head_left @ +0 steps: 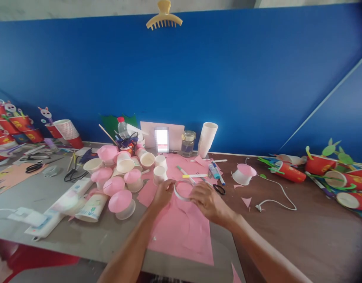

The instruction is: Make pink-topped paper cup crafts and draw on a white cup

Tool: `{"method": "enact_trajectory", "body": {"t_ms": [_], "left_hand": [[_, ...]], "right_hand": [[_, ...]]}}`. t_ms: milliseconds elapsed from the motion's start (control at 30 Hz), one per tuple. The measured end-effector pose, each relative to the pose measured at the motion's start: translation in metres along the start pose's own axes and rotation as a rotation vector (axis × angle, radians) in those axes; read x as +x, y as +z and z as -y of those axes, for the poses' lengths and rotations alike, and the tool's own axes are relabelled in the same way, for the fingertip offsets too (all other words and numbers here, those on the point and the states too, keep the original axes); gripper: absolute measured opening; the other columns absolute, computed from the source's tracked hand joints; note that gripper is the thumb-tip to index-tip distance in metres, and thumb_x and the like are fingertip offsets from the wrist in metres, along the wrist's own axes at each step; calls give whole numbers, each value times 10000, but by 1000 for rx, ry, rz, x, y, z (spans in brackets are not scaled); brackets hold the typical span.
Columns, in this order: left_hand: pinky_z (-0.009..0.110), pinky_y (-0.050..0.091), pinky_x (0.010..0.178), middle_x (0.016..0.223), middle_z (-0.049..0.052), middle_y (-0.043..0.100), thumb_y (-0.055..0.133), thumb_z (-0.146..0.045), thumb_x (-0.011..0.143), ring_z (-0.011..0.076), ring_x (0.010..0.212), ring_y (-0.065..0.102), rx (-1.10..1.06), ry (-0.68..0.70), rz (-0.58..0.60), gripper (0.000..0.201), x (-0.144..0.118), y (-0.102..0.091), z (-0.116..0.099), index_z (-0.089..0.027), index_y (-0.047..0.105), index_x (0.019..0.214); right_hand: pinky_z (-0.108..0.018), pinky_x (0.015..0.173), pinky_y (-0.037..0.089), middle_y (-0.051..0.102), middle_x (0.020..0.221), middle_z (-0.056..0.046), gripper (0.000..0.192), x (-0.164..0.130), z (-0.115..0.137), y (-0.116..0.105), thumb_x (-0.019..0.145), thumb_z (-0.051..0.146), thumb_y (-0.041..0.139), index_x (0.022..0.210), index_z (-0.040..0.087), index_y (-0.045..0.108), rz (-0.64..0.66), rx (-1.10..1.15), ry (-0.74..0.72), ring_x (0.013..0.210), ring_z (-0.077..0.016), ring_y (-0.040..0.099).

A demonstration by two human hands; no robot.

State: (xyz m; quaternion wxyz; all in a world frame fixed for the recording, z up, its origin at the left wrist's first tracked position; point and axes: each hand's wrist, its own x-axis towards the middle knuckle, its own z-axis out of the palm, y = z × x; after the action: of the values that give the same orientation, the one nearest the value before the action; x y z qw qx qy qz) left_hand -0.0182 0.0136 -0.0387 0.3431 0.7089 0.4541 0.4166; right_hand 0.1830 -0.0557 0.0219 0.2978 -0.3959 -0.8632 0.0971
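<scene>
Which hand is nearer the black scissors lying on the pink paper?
Right. The right hand lies just left of the black scissors; the left hand is farther left, beyond the tape ring.

Cluttered table (pixel 301 232) with pink paper (pixel 183 232), paper cups (pixel 122 173), markers (pixel 195 175), perhaps scissors (pixel 218 189)

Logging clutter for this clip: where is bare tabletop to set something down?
Bare brown table lies right of the pink sheet, below the white cable. Grey surface near the left forearm is partly free. Crowded: the pink-topped cups, markers and red cups.
</scene>
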Motion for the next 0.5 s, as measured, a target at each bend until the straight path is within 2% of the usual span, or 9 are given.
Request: {"method": "enact_trajectory", "body": {"t_ms": [100, 200, 367, 500], "left_hand": [[300, 508, 703, 787, 55, 681, 420, -245, 868, 176, 744, 621, -68, -9, 29, 251, 1, -4, -4, -159, 647, 806], [309, 515, 753, 846, 67, 693, 442, -291, 877, 185, 799, 633, -100, -23, 43, 250, -1, -7, -10, -159, 652, 843], [320, 525, 813, 975, 78, 711, 544, -317, 838, 197, 893, 651, -106, -49, 93, 221, -5, -6, -16, -176, 679, 941], [323, 525, 832, 980, 76, 714, 522, -283, 841, 198, 923, 655, 2, -7, 25, 208, -2, -6, -8, -178, 677, 933]], "right_hand": [[-419, 946, 398, 617, 788, -37, 296, -16, 3, 23, 923, 126, 402, 819, 227, 659, 35, -200, -52, 864, -199, 532], [-432, 1006, 357, 624, 827, -48, 350, -22, -6, 37, 919, 94, 368, 858, 250, 676, 59, -268, -40, 916, -209, 525], [-408, 932, 409, 630, 829, -56, 319, -22, -21, 47, 912, 93, 400, 856, 233, 681, 14, -260, -79, 893, -214, 518], [-404, 865, 449, 614, 803, -67, 250, -23, -21, 50, 897, 99, 449, 815, 190, 667, -19, -249, -89, 852, -211, 504]]}}
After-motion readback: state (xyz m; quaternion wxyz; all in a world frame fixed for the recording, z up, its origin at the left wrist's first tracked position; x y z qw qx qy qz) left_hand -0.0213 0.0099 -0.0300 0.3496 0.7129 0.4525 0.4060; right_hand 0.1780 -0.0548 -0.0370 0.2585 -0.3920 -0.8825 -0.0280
